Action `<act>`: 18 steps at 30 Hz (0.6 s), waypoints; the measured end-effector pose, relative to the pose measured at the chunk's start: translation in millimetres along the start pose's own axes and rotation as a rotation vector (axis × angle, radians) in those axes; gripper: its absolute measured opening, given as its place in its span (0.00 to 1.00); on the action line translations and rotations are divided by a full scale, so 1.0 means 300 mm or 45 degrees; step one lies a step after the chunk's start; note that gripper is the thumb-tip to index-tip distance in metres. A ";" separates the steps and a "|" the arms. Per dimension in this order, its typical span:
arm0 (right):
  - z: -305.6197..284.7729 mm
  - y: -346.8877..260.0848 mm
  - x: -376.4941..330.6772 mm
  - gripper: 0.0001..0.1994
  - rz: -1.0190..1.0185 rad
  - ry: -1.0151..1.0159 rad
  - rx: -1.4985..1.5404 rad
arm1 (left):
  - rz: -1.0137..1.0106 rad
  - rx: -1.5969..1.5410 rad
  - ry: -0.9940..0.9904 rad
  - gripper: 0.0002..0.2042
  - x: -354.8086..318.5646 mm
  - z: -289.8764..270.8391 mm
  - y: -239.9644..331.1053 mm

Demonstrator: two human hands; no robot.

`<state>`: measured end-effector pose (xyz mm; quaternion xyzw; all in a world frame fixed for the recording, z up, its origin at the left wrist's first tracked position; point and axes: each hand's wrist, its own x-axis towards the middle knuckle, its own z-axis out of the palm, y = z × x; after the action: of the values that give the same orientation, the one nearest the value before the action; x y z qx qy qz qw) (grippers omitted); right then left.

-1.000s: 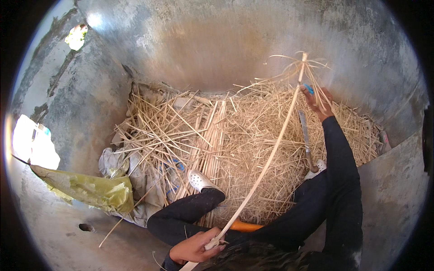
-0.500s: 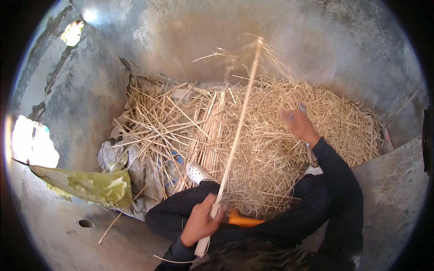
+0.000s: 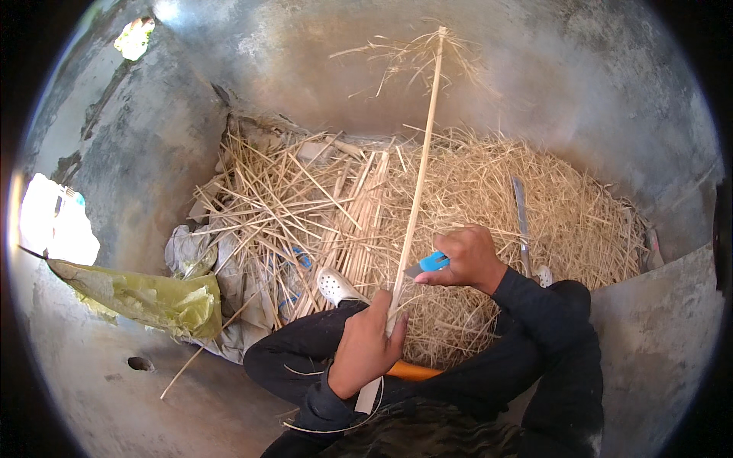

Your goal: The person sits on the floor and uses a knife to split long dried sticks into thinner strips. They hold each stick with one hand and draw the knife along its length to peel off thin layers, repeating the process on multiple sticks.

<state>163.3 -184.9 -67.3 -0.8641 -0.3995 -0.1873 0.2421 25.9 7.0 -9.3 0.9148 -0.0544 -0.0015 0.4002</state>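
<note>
- While seated among straw, the person works a long pale straight reed stalk [image 3: 418, 175]; head view only.
- left hand [image 3: 368, 345] clamped round the stalk's lower end, near the lap; stalk rises almost upright, frayed tip against the grey concrete wall [image 3: 580, 99].
- right hand [image 3: 467, 258] closed on a small blue-handled knife [image 3: 429, 263], blade touching the stalk just above the left hand.
- Step, judged: trimming or scraping the stalk. Next move likely needs a steady left grip and a controlled blade stroke away from the fingers.
- Versus half a second ago: right hand was open, out over the loose yellow straw heap [image 3: 489, 191]; now at the stalk. Stalk less tilted.
- white perforated clog shoe [image 3: 336, 286] beside the left hand.
</note>
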 end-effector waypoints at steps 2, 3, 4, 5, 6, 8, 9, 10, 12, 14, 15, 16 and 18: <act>0.009 0.019 0.008 0.36 -0.024 0.044 -0.016 | 0.011 -0.027 -0.002 0.11 0.007 -0.010 0.010; 0.014 0.026 0.009 0.36 -0.033 0.064 -0.024 | 0.011 -0.043 -0.005 0.11 0.009 -0.012 0.015; 0.014 0.032 0.012 0.35 -0.031 0.082 -0.036 | 0.012 -0.060 -0.008 0.11 0.010 -0.013 0.017; 0.014 0.037 0.016 0.35 -0.029 0.100 -0.048 | 0.044 -0.067 -0.005 0.11 0.013 -0.012 0.010; 0.013 0.042 0.020 0.35 -0.030 0.116 -0.057 | 0.073 -0.073 -0.001 0.11 0.015 -0.010 -0.001; 0.013 0.048 0.023 0.35 -0.086 0.162 -0.079 | 0.065 -0.088 -0.019 0.10 0.014 -0.008 -0.005; 0.013 0.054 0.023 0.34 -0.112 0.180 -0.091 | 0.026 -0.099 -0.045 0.10 0.012 -0.008 -0.003; 0.043 0.098 0.016 0.33 0.189 0.126 -0.065 | -0.009 -0.111 -0.074 0.10 0.010 -0.004 0.004; 0.022 0.270 0.028 0.30 0.667 0.047 -0.089 | -0.013 -0.214 -0.234 0.11 -0.033 0.014 0.016; -0.050 0.320 0.031 0.30 0.790 0.027 -0.074 | -0.013 -0.248 -0.311 0.11 -0.079 0.016 0.007; -0.087 0.299 0.038 0.31 0.724 0.051 -0.017 | 0.008 -0.227 -0.290 0.11 -0.077 0.015 -0.006; -0.082 0.271 0.027 0.33 0.649 0.042 0.061 | -0.007 -0.216 -0.263 0.11 -0.091 0.021 -0.014; 0.026 0.142 0.003 0.34 0.433 0.064 0.083 | -0.008 -0.019 -0.087 0.12 -0.073 0.020 -0.013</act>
<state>198.2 -203.9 -84.7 -0.9059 -0.2473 -0.1522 0.3082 4.2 7.6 -17.2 0.9113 -0.0653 -0.0345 0.4051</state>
